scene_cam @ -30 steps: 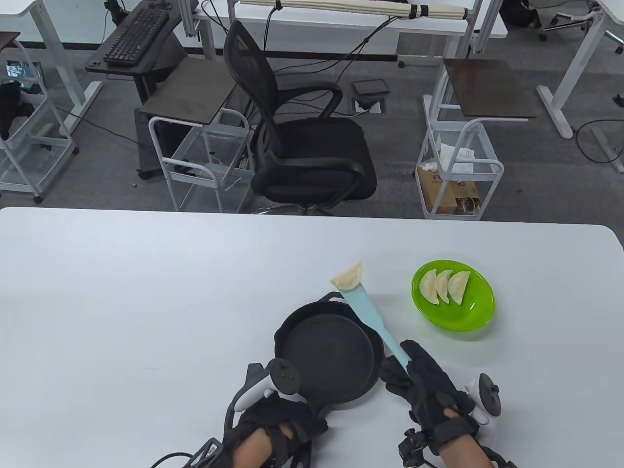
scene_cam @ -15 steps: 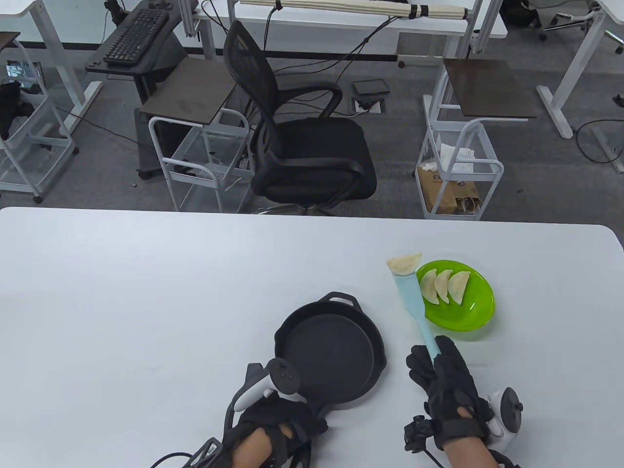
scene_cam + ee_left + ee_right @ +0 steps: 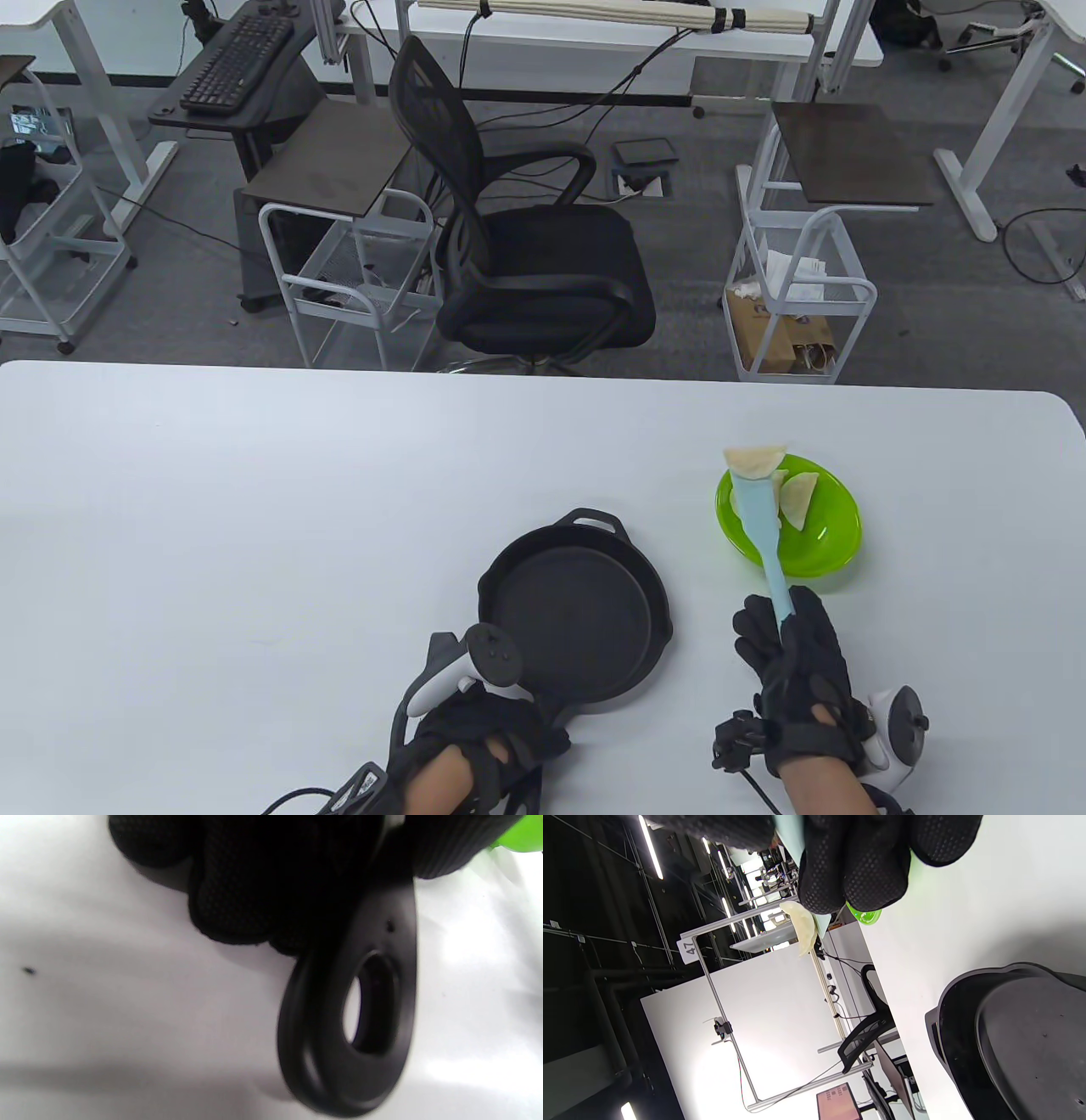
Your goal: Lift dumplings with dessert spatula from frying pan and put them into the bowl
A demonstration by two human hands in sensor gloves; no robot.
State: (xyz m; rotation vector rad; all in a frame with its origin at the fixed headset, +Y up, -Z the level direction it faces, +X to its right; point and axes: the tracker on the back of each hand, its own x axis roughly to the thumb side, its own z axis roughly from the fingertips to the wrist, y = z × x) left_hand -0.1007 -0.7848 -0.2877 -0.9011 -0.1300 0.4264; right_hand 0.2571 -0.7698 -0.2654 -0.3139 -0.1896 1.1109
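Observation:
My right hand grips the handle of a light blue dessert spatula, whose blade reaches over the green bowl. One pale dumpling lies on the blade tip above the bowl's far left rim; the right wrist view shows this dumpling beyond my gloved fingers. Dumplings lie in the bowl, partly hidden by the blade. The black frying pan sits empty left of the bowl. My left hand grips the pan's handle, seen close in the left wrist view.
The white table stretches wide to the left and far side. Behind its far edge stand a black office chair and wire carts.
My right hand has carried the spatula with the dumpling to the right, from above the pan's far rim to over the bowl. The left hand and pan have stayed put.

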